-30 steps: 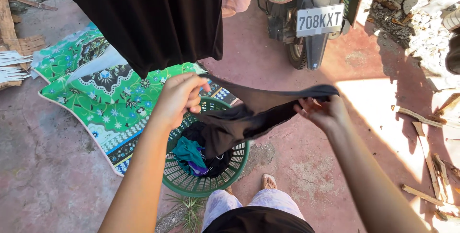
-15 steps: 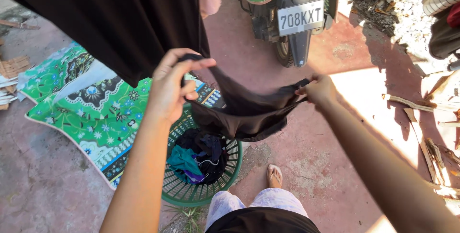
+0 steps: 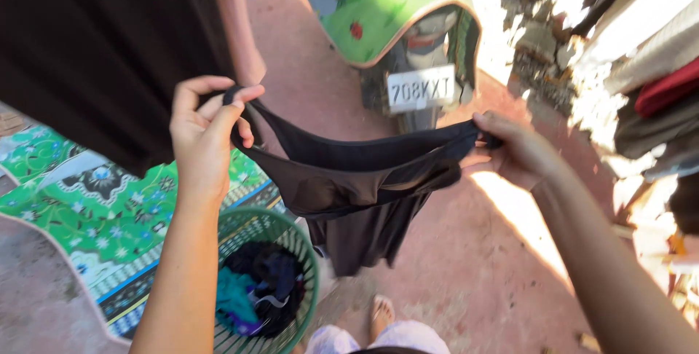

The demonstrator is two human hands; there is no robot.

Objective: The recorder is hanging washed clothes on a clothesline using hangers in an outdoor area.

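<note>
Both arms bare, no sleeves; pale lilac patterned trousers (image 3: 393,339); sandal (image 3: 378,314) on one foot.

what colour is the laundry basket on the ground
Green. The laundry basket is green plastic lattice, seen in the head view, the only view.

The green laundry basket (image 3: 309,266) is cut off by the bottom edge, and the forearm of the left hand (image 3: 204,132) hides its left side. The clothes in it are a dark tangle; single pieces cannot be told apart. The big dark hanging cloth (image 3: 95,48) runs out past the top and left edges. The black garment (image 3: 357,186) covers the scooter's (image 3: 408,41) rear wheel, and its ends vanish inside both fists. The right hand (image 3: 513,150) hides its own fingertips. Things at the right edge are blurred.
</note>
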